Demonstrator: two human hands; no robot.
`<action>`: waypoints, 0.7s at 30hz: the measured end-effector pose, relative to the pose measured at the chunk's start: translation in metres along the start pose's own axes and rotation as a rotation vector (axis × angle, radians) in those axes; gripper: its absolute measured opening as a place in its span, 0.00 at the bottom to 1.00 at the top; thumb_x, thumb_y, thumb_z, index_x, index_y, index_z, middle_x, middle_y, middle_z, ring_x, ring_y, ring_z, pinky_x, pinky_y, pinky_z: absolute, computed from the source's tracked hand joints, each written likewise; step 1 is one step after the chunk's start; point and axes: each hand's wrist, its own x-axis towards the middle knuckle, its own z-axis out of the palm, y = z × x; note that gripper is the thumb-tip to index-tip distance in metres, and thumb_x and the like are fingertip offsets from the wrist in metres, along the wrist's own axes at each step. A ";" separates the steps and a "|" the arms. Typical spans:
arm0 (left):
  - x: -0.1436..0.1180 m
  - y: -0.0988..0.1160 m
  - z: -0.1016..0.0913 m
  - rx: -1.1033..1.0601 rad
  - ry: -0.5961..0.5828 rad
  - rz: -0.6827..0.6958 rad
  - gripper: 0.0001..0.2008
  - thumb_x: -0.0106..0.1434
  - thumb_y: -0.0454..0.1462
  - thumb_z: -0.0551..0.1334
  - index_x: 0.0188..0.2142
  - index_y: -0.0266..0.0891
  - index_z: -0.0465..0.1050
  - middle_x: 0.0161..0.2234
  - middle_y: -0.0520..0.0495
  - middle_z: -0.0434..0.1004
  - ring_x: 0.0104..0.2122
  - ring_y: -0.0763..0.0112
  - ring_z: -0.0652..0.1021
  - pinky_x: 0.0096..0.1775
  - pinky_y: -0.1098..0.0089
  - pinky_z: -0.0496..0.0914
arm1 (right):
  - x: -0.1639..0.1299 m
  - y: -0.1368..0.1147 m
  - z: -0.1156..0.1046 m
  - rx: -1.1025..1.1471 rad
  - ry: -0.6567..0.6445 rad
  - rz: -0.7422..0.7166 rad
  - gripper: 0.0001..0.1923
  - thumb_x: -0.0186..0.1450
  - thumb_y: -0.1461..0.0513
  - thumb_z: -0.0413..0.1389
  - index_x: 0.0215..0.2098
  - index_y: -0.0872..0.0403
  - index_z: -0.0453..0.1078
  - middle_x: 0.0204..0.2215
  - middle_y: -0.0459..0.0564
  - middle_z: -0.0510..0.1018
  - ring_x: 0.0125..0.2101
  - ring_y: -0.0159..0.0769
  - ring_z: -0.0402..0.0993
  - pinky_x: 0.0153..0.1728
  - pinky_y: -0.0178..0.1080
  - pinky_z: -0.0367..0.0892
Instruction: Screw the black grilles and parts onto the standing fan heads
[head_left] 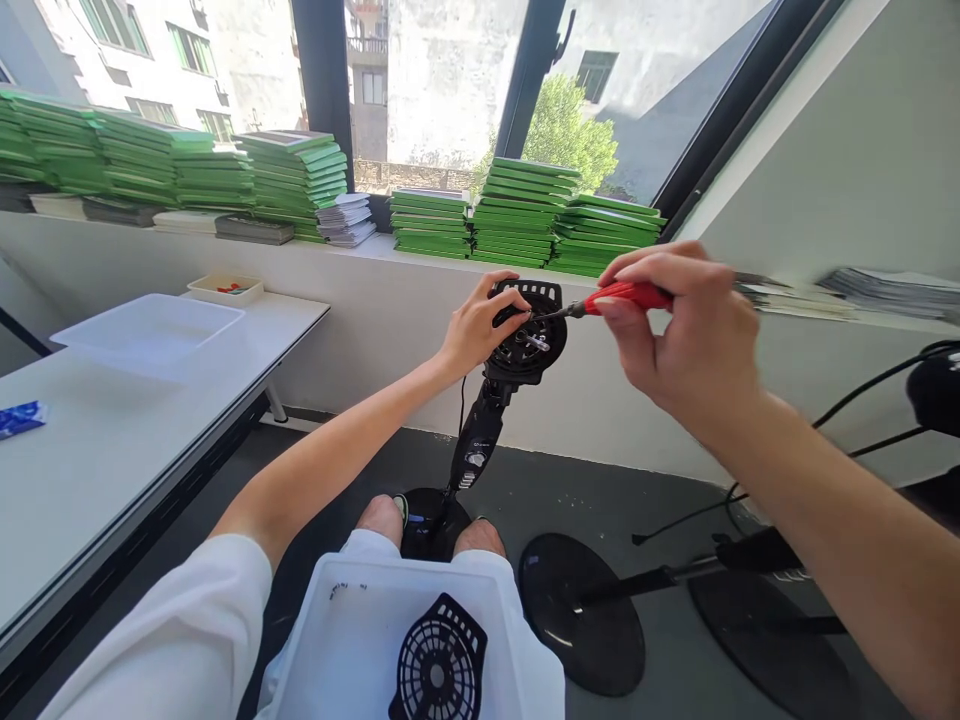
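Sunlit windows run behind a ledge stacked with green booklets point(517, 210), and a white table point(112, 440) carrying a shallow white tray point(150, 330) stands off to the left. Between the seated person's knees rises a small black fan stand point(476, 445), its motor head point(525, 335) at about chest height with the front grille off. The left hand point(480, 325) is wrapped over the head's upper left edge, fingers curled on the rim, steadying it. The right hand point(682, 330) pinches a red-handled screwdriver point(626, 295) in a closed grip, its tip touching the centre of the head near the shaft.

On the lap sits a white bin point(352, 630) holding a detached black grille point(439, 665). More fan bases point(581, 610) lie on the dark floor to the right.

The head looks like stiff, light plastic on a slim neck — likely to wobble or swivel under the driver's push, so the rim grip is the sound place to hold it. The bare shaft and thin ribs seem the fragile parts.
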 end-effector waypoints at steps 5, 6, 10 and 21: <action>0.000 0.000 0.000 -0.033 0.010 -0.003 0.05 0.73 0.40 0.62 0.43 0.46 0.78 0.65 0.45 0.70 0.59 0.58 0.77 0.55 0.59 0.77 | -0.006 0.006 0.004 -0.005 -0.043 0.071 0.14 0.73 0.47 0.54 0.39 0.46 0.70 0.44 0.52 0.83 0.40 0.44 0.80 0.35 0.46 0.74; 0.000 0.000 0.000 -0.040 0.011 -0.003 0.05 0.73 0.40 0.62 0.43 0.46 0.78 0.64 0.45 0.70 0.60 0.57 0.76 0.55 0.59 0.77 | -0.006 0.007 0.004 0.000 -0.032 0.070 0.14 0.73 0.47 0.54 0.39 0.46 0.70 0.44 0.52 0.83 0.40 0.44 0.80 0.35 0.46 0.74; 0.001 0.002 -0.001 -0.041 0.004 -0.005 0.04 0.72 0.40 0.63 0.43 0.45 0.78 0.64 0.44 0.70 0.60 0.58 0.76 0.57 0.57 0.77 | -0.004 0.010 0.006 0.006 -0.038 0.062 0.14 0.73 0.47 0.54 0.38 0.46 0.69 0.45 0.52 0.83 0.37 0.42 0.80 0.33 0.44 0.73; 0.000 0.002 -0.002 -0.038 -0.012 0.002 0.05 0.72 0.40 0.64 0.44 0.46 0.78 0.65 0.44 0.70 0.58 0.58 0.77 0.62 0.55 0.74 | -0.005 0.014 0.006 0.013 -0.019 -0.109 0.12 0.74 0.50 0.54 0.37 0.47 0.69 0.44 0.50 0.83 0.40 0.40 0.81 0.33 0.41 0.74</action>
